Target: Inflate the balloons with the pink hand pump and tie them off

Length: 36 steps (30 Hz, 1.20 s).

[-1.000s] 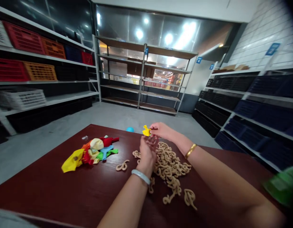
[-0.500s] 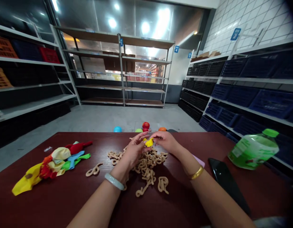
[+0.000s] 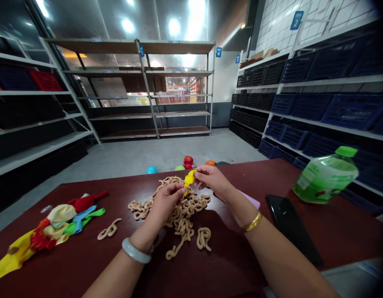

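Observation:
A small yellow limp balloon [image 3: 189, 179] is held up between my two hands, above a heap of tan, curly cord-like pieces [image 3: 187, 209]. My left hand [image 3: 166, 203] pinches its lower end with thumb and fingers. At the upper end, my right hand [image 3: 214, 179] is closed on it with the fingertips. The balloon looks slightly stretched and twisted between them. One loose tan piece [image 3: 109, 229] lies left of the heap and another [image 3: 204, 239] lies at its near right. To the left is a pile of limp balloons [image 3: 56, 223] in yellow, red, cream, blue and green.
On the right of the dark red table [image 3: 235, 260] are a black phone [image 3: 292, 227] and a green-capped bottle of green liquid [image 3: 326, 176]. A pale purple item [image 3: 250, 200] lies partly behind my right forearm. Inflated balloons [image 3: 188, 160] rest on the floor beyond. Shelves with crates [image 3: 353, 111] stand around.
My hands have moved slightly apart, and the yellow balloon is now drawn out upright between them. My left hand sits lower. The whole view has shifted and tilted a little.

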Tool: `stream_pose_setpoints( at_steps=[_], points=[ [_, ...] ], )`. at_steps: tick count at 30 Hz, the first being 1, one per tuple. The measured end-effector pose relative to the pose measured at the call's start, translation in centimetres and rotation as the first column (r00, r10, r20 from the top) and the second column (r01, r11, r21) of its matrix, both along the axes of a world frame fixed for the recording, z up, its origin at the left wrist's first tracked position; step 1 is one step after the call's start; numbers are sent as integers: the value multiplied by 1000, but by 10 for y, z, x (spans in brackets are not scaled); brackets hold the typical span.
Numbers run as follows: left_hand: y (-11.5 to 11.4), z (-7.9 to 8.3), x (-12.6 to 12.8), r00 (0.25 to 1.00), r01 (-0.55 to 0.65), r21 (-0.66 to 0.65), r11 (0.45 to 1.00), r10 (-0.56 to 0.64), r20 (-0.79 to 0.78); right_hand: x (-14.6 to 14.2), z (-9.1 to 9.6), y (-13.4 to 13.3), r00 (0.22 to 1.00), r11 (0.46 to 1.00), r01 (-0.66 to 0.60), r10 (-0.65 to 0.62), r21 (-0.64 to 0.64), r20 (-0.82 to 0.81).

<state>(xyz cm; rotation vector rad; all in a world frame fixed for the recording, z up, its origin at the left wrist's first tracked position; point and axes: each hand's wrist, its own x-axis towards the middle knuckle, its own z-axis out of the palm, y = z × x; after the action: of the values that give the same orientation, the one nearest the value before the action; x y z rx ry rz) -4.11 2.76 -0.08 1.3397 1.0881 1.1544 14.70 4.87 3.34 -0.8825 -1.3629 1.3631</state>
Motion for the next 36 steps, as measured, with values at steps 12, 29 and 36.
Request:
stream_pose_setpoints(
  at_steps=[12, 29, 36],
  points=[
    [11, 0, -10, 988, -3, 92, 996, 17, -154, 7, 5, 3, 966, 980, 163, -183, -116, -185],
    [-5, 11, -7, 886, 204, -226, 952, -81, 457, -16, -24, 5, 983, 982, -129, 108, 141, 150],
    [-3, 10, -5, 979, 115, -228, 967, -71, 191, -18, -25, 3, 986, 988, -146, 142, 44, 85]
  ],
)
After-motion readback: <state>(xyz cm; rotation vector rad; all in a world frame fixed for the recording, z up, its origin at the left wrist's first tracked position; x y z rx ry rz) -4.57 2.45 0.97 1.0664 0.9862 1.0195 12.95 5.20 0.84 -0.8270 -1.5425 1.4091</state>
